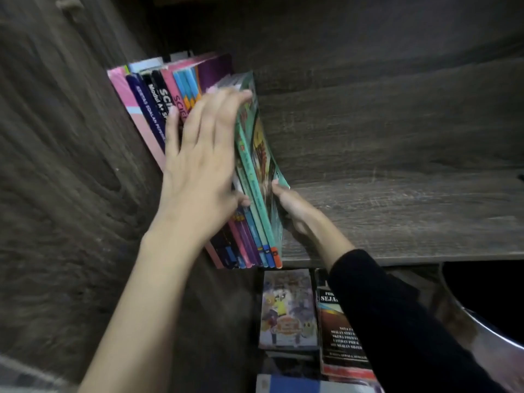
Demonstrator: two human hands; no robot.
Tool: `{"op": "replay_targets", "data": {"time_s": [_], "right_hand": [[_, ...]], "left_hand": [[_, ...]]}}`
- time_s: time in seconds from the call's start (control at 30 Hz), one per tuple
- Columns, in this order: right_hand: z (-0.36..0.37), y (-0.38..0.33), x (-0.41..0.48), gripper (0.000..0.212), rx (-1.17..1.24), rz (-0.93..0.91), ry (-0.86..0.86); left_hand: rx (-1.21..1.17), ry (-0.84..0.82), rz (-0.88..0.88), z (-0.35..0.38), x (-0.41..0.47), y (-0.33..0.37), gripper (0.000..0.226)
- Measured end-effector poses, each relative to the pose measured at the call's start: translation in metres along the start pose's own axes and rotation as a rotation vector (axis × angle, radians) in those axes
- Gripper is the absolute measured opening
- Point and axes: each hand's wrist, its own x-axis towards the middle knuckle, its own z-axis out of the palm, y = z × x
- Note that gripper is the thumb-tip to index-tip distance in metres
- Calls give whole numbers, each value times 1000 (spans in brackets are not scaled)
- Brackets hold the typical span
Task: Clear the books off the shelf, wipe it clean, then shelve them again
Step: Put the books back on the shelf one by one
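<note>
Head view — left hand, right hand — one teal book

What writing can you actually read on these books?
"Modul A+" on the black spine.
"SEJA", cut off, on the dark cover below the shelf.
"5" on the blue spine.
Navy spine, green book, small print: too blurred.

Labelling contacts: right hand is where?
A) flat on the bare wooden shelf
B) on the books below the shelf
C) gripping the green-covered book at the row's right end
C: the right hand holds the outer cover of the green-covered book at the row's end.
</note>
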Motion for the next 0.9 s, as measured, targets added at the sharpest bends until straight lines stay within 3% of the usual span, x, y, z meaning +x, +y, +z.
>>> {"op": "replay_targets", "data": {"time_s": [0.17, 0.33, 0.5, 0.53, 0.63, 0.67, 0.8, 0.9], "right_hand": [[2, -19, -20, 97, -71, -22, 85], [-1, 30, 53, 131, -122, -39, 67], [1, 4, 2, 127, -87, -82, 133], [2, -10, -24, 117, -63, -100, 124], [1, -20, -55, 42, 62, -146, 136], [-2, -16, -57, 28, 121, -146, 186], [-13, -5, -78, 26, 300, -134, 215], [-24, -4, -102, 14, 187, -134, 176]], "left_hand": [[30, -1, -7, 3, -3, 1, 126], [4, -56, -20, 3, -2, 6, 138], [-7, 14, -61, 9, -2, 8, 135], [-11, 13, -60, 10, -2, 9, 135], [-21, 0, -58, 11, -2, 8, 138], [-21, -13, -62, 11, -2, 8, 139], [-13, -68, -93, 9, -4, 8, 143], [-41, -116, -113, 2, -5, 12, 143]]}}
